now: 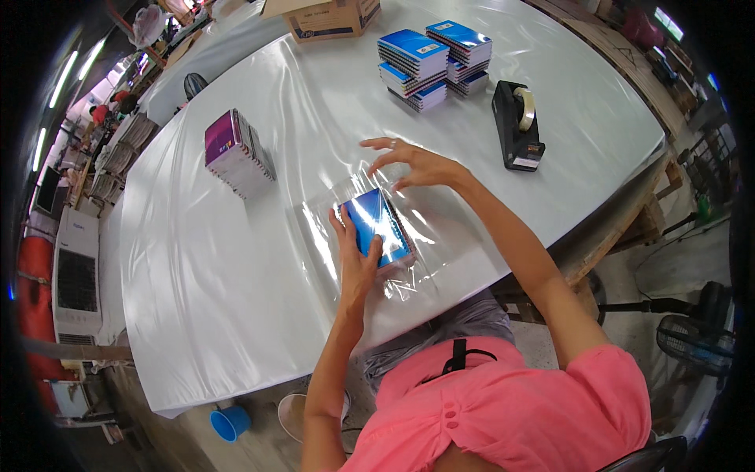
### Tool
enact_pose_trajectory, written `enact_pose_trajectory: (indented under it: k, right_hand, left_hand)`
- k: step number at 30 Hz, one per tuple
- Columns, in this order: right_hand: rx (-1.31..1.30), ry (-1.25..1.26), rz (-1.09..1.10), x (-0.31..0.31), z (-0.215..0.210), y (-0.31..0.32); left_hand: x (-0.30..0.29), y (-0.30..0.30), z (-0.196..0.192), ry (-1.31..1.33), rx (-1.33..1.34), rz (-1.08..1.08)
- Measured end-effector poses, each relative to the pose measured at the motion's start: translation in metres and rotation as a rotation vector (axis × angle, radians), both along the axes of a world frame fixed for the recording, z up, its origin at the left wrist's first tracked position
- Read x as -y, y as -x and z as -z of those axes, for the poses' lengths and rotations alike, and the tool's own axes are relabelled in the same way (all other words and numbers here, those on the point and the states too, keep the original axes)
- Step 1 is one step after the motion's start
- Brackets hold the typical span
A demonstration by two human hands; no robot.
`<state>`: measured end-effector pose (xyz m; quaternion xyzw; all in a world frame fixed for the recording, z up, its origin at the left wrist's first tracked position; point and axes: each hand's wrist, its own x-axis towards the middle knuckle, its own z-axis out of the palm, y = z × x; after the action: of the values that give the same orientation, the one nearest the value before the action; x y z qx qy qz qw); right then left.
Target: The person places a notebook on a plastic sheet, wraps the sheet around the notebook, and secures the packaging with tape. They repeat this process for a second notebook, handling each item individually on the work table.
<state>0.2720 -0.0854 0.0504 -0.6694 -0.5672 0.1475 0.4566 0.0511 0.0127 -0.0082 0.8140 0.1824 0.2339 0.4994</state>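
Observation:
In front of me a blue spiral notebook (368, 216) tops a small pile lying on a clear plastic sheet (440, 236). My left hand (358, 256) grips the pile from its left side, thumb on the top cover and fingers along the far left edge. Just beyond the pile, above the sheet's far edge, my right hand (417, 164) is open with its fingers spread and curved. Nothing shows between those fingers. How many notebooks lie under the top one is hard to make out.
Stacks of blue spiral notebooks (413, 49) stand at the far side of the white-covered table (220, 291). Right of them is a black tape dispenser (515, 130). A purple-topped notebook stack (236, 153) sits at the left, a cardboard box (330, 20) at the back.

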Motion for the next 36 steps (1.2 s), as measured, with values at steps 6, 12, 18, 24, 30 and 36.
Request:
enact_pose_trajectory:
  k: [6, 12, 18, 24, 30, 36]
  right_hand:
    - [0.032, 0.069, -0.347, -0.089, 0.006, -0.023]
    - [-0.154, 0.012, 0.06, -0.112, 0.039, -0.031]
    - [-0.319, 0.321, -0.201, -0.095, 0.037, -0.01]
    - [-0.187, 0.59, -0.253, -0.093, 0.045, -0.014]
    - [-0.178, 0.566, -0.304, -0.091, 0.049, -0.013]
    - [-0.239, 0.415, -0.249, -0.075, 0.041, -0.008]
  left_hand:
    - [0.0, 0.003, 0.001, -0.053, -0.033, -0.026]
    - [0.008, 0.001, -0.008, -0.023, -0.036, -0.025]
    - [0.005, 0.009, -0.005, 0.079, 0.005, -0.018]
    - [0.006, 0.006, 0.0, 0.094, 0.026, -0.01]
    - [0.011, 0.01, 0.005, 0.15, 0.041, -0.011]
    - [0.015, 0.012, 0.004, 0.121, 0.046, -0.021]
